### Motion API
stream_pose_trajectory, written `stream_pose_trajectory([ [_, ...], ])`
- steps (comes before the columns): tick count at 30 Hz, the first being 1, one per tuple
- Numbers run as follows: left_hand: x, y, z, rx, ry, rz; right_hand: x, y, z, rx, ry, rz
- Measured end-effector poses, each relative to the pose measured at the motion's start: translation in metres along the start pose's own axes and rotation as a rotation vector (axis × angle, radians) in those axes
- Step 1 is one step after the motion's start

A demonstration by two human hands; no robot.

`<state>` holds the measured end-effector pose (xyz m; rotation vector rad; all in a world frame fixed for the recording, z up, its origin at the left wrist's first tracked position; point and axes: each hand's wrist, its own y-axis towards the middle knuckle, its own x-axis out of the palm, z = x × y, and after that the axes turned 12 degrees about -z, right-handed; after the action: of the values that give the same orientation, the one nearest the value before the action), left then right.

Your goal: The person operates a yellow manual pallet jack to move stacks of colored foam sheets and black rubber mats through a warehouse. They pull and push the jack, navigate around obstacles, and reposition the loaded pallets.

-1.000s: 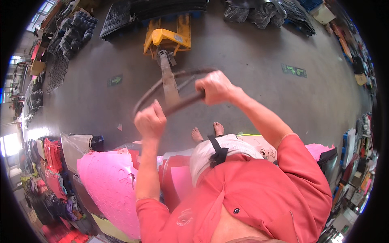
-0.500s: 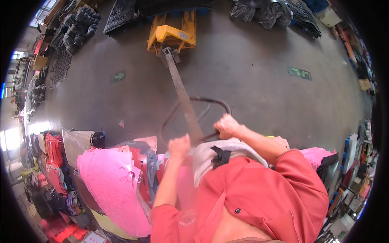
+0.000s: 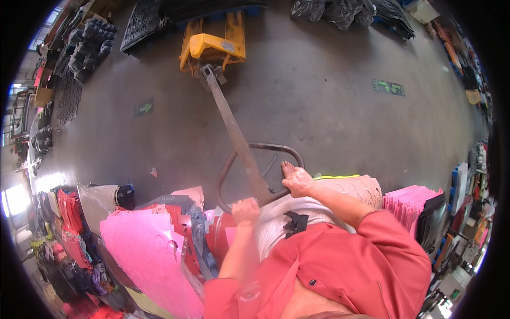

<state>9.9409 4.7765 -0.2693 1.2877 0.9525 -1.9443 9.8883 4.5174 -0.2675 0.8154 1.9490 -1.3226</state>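
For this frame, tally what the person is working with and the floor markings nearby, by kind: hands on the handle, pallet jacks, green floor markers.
Hands gripping the loop handle: 2 (left hand, right hand)
Yellow pallet jack with its loop handle: 1
Green floor markers: 2 (left marker, right marker)
Total: 5

We see a yellow pallet jack (image 3: 212, 48) with a rusty brown-grey handle (image 3: 249, 165) — set against a dull grey concrete floor (image 3: 329, 106) marked with small green arrow signs (image 3: 388, 87). Our shirt (image 3: 340, 266) is coral red, the trousers (image 3: 287, 218) off-white. Bright pink sheets (image 3: 143, 250) lie beside red ones (image 3: 69, 207) — black bags (image 3: 340, 10) farther off.
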Motion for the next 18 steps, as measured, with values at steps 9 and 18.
stream_pose_trajectory([
  [9, -0.167, 0.058, 0.0, 0.162, -0.016, 0.178, -0.169, -0.013, 0.01, -0.132, 0.043, 0.362],
  [18, -0.128, 0.045, -0.008, 0.02, 0.125, 0.307, -0.138, -0.009, 0.009, -0.179, 0.126, 0.461],
])
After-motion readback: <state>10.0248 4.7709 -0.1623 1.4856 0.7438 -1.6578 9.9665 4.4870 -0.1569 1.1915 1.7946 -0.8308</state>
